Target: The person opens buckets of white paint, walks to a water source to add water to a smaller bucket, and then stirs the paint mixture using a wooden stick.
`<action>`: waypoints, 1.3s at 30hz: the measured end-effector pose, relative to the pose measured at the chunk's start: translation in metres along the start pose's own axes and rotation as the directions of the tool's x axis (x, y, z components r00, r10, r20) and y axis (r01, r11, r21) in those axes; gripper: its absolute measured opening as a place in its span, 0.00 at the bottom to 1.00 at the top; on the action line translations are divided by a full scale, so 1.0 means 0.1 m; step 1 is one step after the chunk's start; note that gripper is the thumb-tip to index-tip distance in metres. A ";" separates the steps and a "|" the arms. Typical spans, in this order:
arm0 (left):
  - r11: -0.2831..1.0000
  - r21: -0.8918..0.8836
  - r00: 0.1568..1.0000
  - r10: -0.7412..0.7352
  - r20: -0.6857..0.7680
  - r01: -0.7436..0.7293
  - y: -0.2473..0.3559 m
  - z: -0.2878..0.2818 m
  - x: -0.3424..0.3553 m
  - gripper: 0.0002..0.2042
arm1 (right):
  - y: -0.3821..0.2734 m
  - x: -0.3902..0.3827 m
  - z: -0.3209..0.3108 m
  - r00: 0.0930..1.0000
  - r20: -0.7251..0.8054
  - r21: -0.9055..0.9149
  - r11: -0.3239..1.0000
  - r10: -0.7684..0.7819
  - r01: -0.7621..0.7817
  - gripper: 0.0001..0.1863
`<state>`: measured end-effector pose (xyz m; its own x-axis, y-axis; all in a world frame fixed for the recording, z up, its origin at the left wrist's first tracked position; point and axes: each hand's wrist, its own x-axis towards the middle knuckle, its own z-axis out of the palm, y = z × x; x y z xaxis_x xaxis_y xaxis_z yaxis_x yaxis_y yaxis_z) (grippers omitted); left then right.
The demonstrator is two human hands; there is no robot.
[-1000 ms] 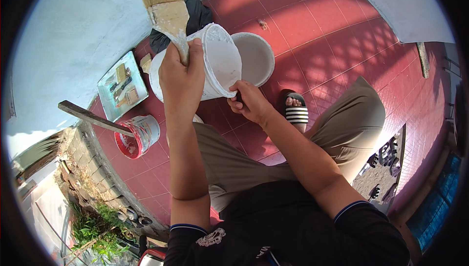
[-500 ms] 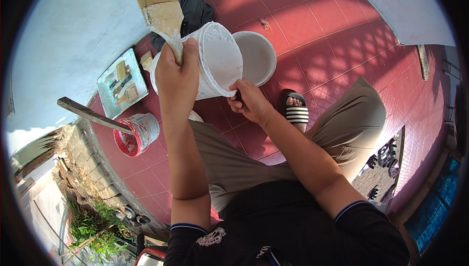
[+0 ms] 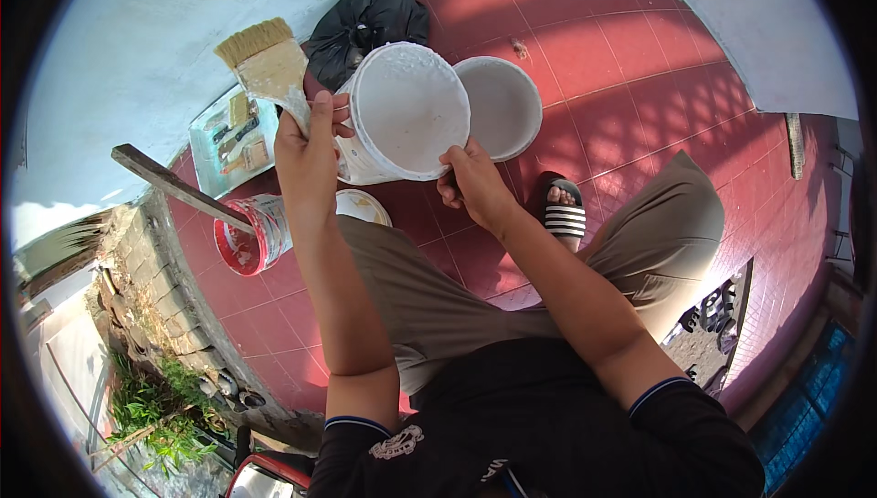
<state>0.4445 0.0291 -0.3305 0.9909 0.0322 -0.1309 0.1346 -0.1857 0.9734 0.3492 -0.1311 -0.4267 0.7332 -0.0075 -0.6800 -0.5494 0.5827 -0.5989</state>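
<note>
My left hand (image 3: 306, 155) is closed on the handle of a wide flat paintbrush (image 3: 272, 73), its pale bristles pointing up and away. Fingers of that hand also reach to the side of a white paint bucket (image 3: 411, 114), by what looks like its thin handle. The bucket is tilted, its mouth facing me, with whitish paint smeared along the rim and inside. At its near right rim, my right hand (image 3: 477, 185) is closed on the edge. Partly behind it on the right stands a second white bucket (image 3: 513, 105), with whitish residue inside.
Beside the wall lie a black plastic bag (image 3: 384, 18) and a pale tray (image 3: 206, 155) holding brushes. A red-rimmed bucket (image 3: 281, 224) with a wooden stick (image 3: 174, 183) stands left, near a white round container (image 3: 370, 206). Red tiles (image 3: 585, 64) cover the floor.
The held bucket has turned so its mouth faces me more. My left hand and the brush have shifted left and slightly down. The black bag and round container show more fully.
</note>
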 end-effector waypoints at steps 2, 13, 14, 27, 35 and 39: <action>0.999 0.012 0.999 -0.042 -0.014 0.042 -0.07 -0.17 0.02 0.14 | -0.01 0.00 0.10 0.999 0.021 -0.058 0.998 -0.030 0.031 0.11; 0.949 -0.309 0.984 -0.104 -0.142 0.055 -0.84 -0.78 0.14 0.12 | 0.23 0.28 0.55 0.980 -0.046 -0.357 0.919 -0.196 0.167 0.13; 0.935 -0.348 0.982 -0.122 -0.143 0.065 -0.92 -0.85 0.14 0.12 | 0.25 0.29 0.60 0.981 -0.032 -0.364 0.916 -0.192 0.168 0.13; 0.919 -0.378 0.948 -0.209 -0.241 0.107 -1.69 -1.26 0.20 0.12 | 0.62 0.59 0.99 0.957 -0.005 -0.576 0.783 -0.291 0.235 0.14; 0.913 -0.365 0.916 -0.291 -0.275 0.180 -1.96 -1.34 0.22 0.10 | 1.09 1.03 1.01 0.924 -0.010 -0.702 0.661 -0.382 0.266 0.15; 0.925 -0.333 0.906 -0.291 -0.308 0.184 -2.00 -1.33 0.21 0.10 | 1.28 1.12 0.99 0.926 -0.012 -0.693 0.670 -0.378 0.265 0.15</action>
<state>0.4371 0.1980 -0.5031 0.8562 0.3854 -0.3440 0.3045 0.1616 0.9387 0.4012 0.0227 -0.5378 0.8816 -0.2374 -0.4080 -0.4520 -0.1750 -0.8747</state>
